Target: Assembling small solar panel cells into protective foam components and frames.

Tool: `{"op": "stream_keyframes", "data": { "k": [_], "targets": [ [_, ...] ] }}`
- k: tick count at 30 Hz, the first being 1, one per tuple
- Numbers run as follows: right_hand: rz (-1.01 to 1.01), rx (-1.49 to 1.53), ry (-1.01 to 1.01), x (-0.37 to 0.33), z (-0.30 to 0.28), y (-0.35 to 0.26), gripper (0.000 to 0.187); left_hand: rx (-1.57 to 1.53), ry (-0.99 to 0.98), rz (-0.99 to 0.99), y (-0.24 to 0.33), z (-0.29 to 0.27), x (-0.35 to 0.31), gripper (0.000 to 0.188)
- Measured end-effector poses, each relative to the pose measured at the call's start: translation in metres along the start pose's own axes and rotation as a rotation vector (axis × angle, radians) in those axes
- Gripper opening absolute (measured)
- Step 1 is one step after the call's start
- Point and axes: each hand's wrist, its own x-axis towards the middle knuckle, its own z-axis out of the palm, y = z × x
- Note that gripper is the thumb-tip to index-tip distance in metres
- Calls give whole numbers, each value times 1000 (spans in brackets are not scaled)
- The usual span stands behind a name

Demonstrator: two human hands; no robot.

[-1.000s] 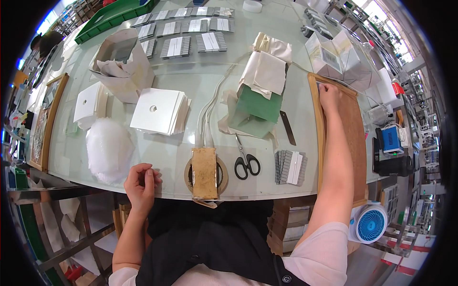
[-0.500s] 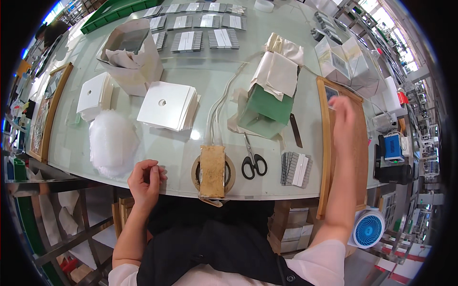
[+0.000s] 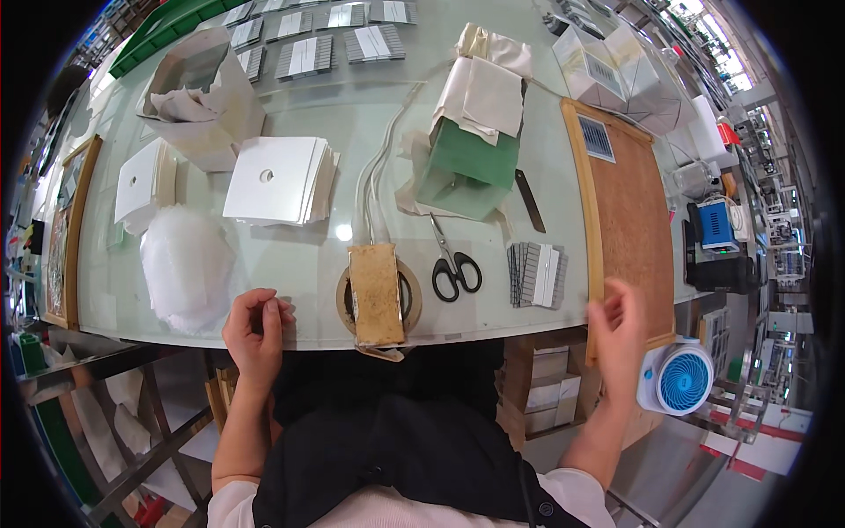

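Observation:
My left hand (image 3: 253,327) rests at the table's front edge, fingers curled into a loose fist with nothing showing in them. My right hand (image 3: 619,321) is over the near end of a wood-framed brown tray (image 3: 629,220); its fingers are loosely bent and apart, holding nothing visible. One grey striped flat piece (image 3: 596,139) lies at the tray's far left corner. Left of the tray sits a fanned stack of grey striped pieces with a white band (image 3: 544,277). Black-handled scissors (image 3: 456,273) and a tan block (image 3: 377,295) on a tape roll (image 3: 414,304) lie between my hands.
White square cards (image 3: 273,180), a bubble-wrap bundle (image 3: 187,268) and an open paper-wrapped box (image 3: 207,132) stand left. A green block (image 3: 466,167) under cream cloth is mid-table, beside a dark strip (image 3: 529,201). A blue fan (image 3: 685,378) is beyond the tray.
My right hand has drawn back from beside the striped piece at the tray's far end to its near end. My left hand stays curled at the edge. The whole view has shifted slightly.

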Motion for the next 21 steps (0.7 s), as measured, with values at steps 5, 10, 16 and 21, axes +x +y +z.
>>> {"op": "stream_keyframes", "data": {
  "k": [5,10,16,21],
  "targets": [
    [-26,-314,267,18,41,78,31,-39,-8,-50,1,-2,-1,10],
    [-19,-241,228,8,48,91,34,-6,-17,-34,0,-9,-6,11],
    [-131,-198,256,-7,35,119,31,117,-76,204,10,-8,-6,9],
    [-112,-294,281,-5,23,99,29,191,-105,394,16,-17,-8,15]
  ]
}}
